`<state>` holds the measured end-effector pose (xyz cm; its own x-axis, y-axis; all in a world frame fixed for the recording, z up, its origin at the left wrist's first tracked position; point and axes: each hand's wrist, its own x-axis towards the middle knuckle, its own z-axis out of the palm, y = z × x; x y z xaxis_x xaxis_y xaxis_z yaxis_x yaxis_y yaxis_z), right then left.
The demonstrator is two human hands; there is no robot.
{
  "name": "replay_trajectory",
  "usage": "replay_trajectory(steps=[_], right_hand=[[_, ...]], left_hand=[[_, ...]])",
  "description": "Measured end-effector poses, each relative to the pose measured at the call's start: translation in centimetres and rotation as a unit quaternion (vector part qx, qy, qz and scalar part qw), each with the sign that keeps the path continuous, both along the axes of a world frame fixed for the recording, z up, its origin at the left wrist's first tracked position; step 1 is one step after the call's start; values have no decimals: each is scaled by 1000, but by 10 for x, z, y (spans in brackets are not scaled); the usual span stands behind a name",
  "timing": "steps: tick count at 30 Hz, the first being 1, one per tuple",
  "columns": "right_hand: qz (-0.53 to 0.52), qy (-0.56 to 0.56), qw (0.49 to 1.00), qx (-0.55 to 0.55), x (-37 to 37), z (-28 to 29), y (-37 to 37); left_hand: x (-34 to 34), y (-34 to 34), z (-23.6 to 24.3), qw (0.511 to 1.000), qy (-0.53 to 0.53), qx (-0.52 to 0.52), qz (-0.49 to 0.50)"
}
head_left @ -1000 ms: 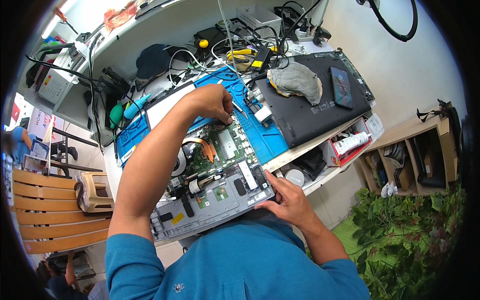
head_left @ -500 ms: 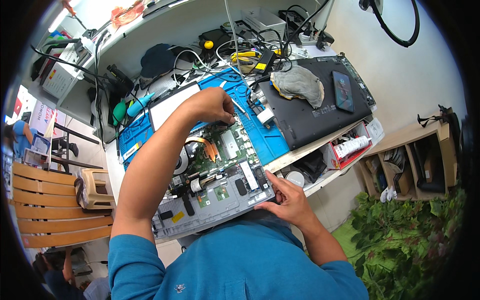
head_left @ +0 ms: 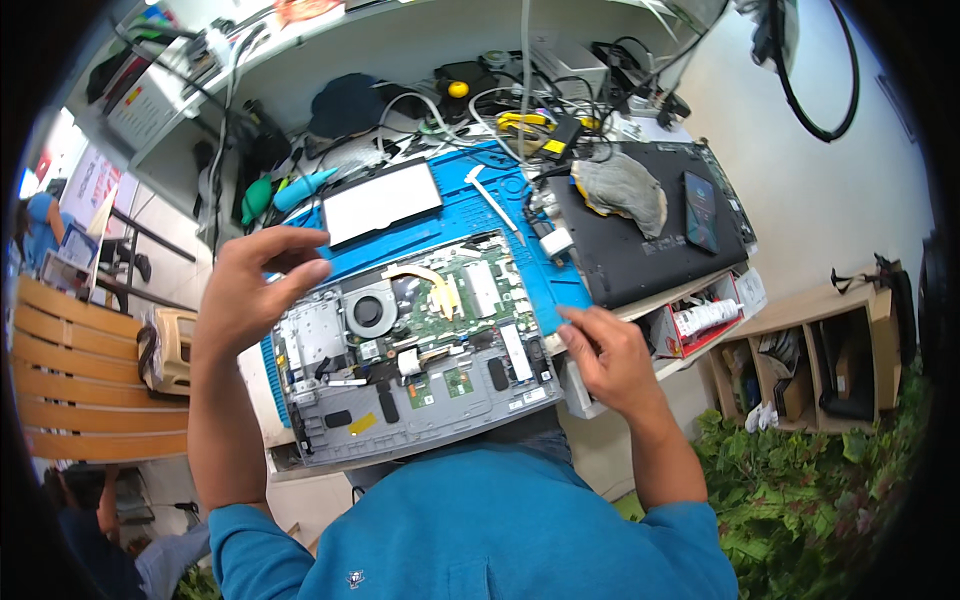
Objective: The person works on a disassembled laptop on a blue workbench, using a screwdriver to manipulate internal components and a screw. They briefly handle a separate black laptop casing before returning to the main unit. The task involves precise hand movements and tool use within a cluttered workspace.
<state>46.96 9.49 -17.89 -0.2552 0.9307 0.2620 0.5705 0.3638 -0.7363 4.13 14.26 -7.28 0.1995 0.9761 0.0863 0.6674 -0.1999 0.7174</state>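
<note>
An opened laptop base [head_left: 455, 395] lies before me, its green circuit board [head_left: 470, 325], round fan [head_left: 371, 313] and copper heat pipe [head_left: 436, 285] bare. My left hand [head_left: 262, 285] is raised over its left far corner, thumb and fingers apart, holding nothing that I can see. Just off the laptop's right edge is my right hand [head_left: 608, 358], fingers curled together and thumb against them. What lies between those fingertips, if anything, is hidden. A white slim-handled tool [head_left: 493, 205] rests on the blue mat [head_left: 455, 178] behind the laptop.
A white flat panel with dark edges [head_left: 382, 203] lies behind the laptop. To the right, a black laptop [head_left: 640, 260] bears a grey cloth [head_left: 620, 190] and a phone [head_left: 700, 212]. Tangled cables [head_left: 560, 100] fill the back. Below is a red-edged box [head_left: 700, 320].
My left hand has moved from the board's far right part to the left, uncovering the fan and white panel. My right hand has let go of the laptop's right near corner and curled its fingers.
</note>
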Motion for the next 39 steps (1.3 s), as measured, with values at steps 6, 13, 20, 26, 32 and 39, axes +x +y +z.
replay_trajectory(steps=[6, 13, 20, 26, 32, 39], right_hand=[[47, -48, 996, 62, -38, 32, 45], [99, -152, 978, 106, -74, 22, 97], [186, -186, 956, 132, -124, 34, 103], [279, -226, 917, 172, -192, 39, 115], [364, -209, 888, 189, -287, 16, 119], [400, -216, 880, 134, -340, 3, 127]], left_hand=[[-111, -69, -23, 980, -75, -8, 185], [-140, -98, -68, 970, -109, -44, 214], [-134, -76, -90, 978, -68, -52, 189], [-124, -55, -97, 984, -42, -42, 170], [-120, -39, -90, 987, 80, -25, 136], [-128, -22, -85, 959, 268, 90, 19]])
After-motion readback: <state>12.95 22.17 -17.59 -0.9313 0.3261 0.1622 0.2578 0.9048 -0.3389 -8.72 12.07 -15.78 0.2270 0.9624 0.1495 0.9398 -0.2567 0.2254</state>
